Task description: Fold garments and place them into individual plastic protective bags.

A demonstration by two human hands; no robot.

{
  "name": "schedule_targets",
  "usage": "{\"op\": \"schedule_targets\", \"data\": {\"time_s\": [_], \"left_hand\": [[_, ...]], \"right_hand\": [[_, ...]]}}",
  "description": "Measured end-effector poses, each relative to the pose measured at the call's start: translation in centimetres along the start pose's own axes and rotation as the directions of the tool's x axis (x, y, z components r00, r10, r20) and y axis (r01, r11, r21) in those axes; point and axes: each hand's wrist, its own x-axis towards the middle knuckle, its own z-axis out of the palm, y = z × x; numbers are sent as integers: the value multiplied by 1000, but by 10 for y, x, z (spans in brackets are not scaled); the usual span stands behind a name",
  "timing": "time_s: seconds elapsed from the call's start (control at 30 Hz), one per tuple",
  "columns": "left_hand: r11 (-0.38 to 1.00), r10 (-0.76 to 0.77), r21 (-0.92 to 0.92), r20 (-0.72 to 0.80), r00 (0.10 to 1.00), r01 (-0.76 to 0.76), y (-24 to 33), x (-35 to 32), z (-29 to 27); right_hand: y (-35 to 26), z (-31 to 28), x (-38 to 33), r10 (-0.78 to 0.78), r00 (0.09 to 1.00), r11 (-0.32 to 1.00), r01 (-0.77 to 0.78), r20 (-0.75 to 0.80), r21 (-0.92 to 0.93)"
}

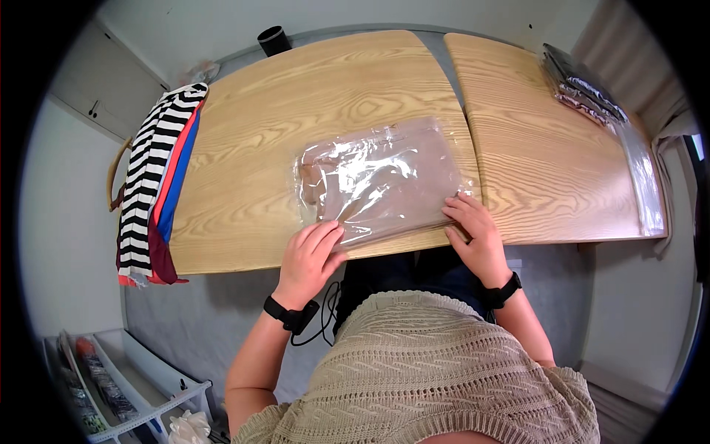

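Observation:
A clear, shiny plastic bag [384, 177] with a flat pinkish-beige folded thing inside, perhaps a garment, lies on the wooden table [251, 118] in front of me. My left hand [309, 255] rests at the bag's near left corner, its fingers stretched over the film and the thumb apart. At the near right corner, the fingertips of my right hand [475, 235] touch the bag's edge, with fingers spread and thumb apart. Neither hand is closed round the bag. Dark bands sit on both wrists.
Folded clothes [159, 163], striped, red, blue and maroon, hang over the table's left end. A second table [518, 148] adjoins on the right, bearing bagged clothes [580, 85] and clear plastic bags [640, 177]. A grey divided bin [140, 392] stands lower left; a black bin [274, 41] is behind.

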Motion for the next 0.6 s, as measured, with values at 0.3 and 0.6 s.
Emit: {"op": "schedule_targets", "data": {"time_s": [0.3, 0.6], "left_hand": [[996, -8, -94, 27, 1000, 10, -10, 23, -28], [850, -240, -434, 184, 953, 298, -30, 24, -103]], "right_hand": [[-9, -21, 8, -45, 988, 999, 40, 148, 31], [-18, -44, 64, -111, 960, 928, 7, 259, 373]]}}
